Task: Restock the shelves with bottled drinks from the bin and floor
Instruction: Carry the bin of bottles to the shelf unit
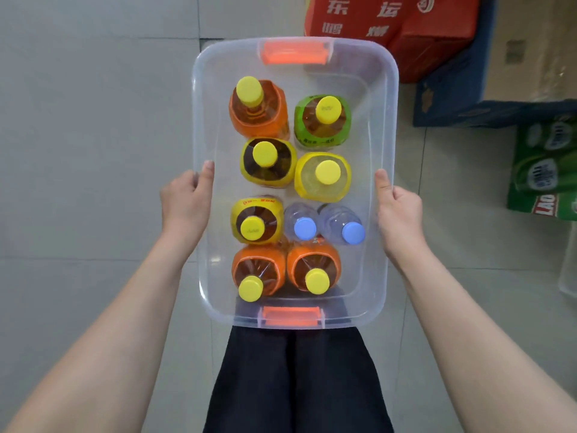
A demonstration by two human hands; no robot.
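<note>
While it is held over the floor (93, 126), the clear bin (382, 120) is gripped at its rims by the left hand (187, 198) and right hand (398, 210). Nine bottles (265, 164) are stood upright inside — seven yellow-capped, two blue-capped

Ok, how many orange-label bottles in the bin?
3. Far orange-label bottle: left column, bin's far end. Near-left orange-label bottle and near-right orange-label bottle: side by side at the near end. None seems hidden.
</note>
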